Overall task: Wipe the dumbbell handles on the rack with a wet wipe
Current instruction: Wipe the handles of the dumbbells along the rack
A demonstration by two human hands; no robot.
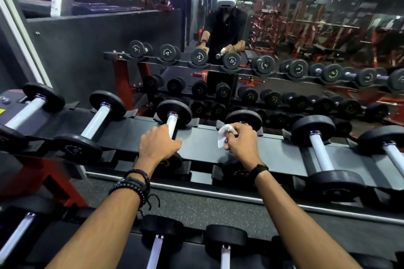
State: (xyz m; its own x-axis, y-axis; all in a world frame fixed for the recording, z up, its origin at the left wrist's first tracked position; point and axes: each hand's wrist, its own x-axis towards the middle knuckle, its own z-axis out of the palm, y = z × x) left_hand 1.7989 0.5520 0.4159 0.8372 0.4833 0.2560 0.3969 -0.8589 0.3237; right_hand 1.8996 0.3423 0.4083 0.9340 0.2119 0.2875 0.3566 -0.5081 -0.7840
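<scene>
Black dumbbells with shiny metal handles lie in a row on the top shelf of the grey rack. My left hand grips the handle of one dumbbell near the middle. Just to the right, my right hand wraps a white wet wipe around the handle of the neighbouring dumbbell, so that handle is hidden. Only the wipe's left corner sticks out from my fingers.
More dumbbells sit left and right on the same shelf, and others on the lower shelf. A wall mirror behind the rack reflects the person, the rack and red gym machines. A red rack leg stands at left.
</scene>
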